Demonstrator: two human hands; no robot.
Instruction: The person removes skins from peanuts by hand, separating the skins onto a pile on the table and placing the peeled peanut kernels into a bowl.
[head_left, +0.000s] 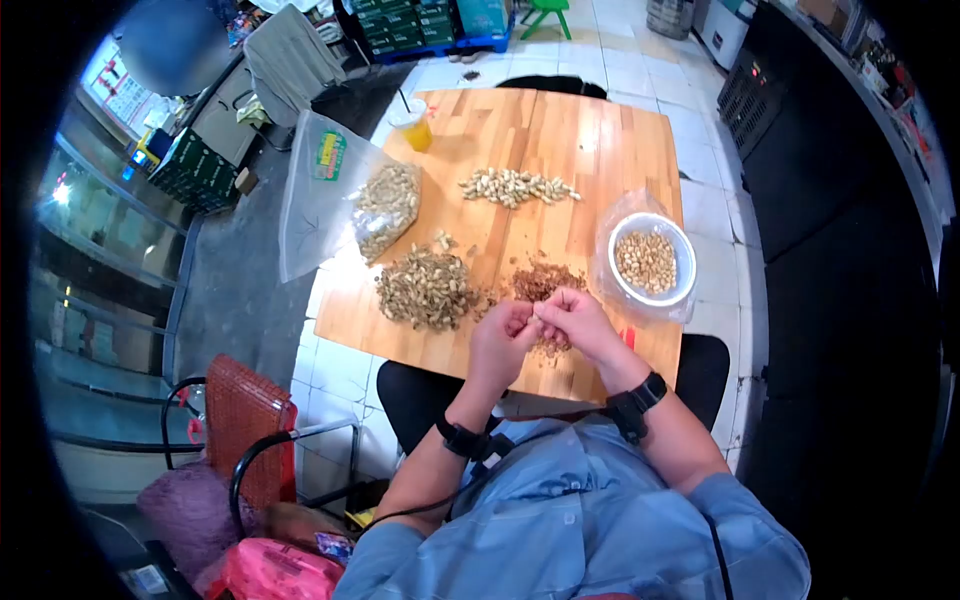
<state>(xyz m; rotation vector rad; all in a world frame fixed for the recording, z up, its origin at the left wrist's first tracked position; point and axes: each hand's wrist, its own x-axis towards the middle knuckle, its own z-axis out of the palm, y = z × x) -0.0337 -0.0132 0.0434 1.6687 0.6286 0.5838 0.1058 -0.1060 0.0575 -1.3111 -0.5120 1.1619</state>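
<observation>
Left hand: pinched narrow, against the right; cannot tell on what.
Right hand: pinched likewise, contents hidden.
Peanut skins: just beyond both hands.
In-shell peanuts: far middle of table.
Peanut kernels: right, in bowl.

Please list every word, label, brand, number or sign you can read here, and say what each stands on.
None can be read with certainty.
Green label on the clear bag: print too blurred.
Stacked boxes at the back: pale print too small.
Green box at left: pale print too small.
Pale sheet at upper left: marks too blurred.
</observation>
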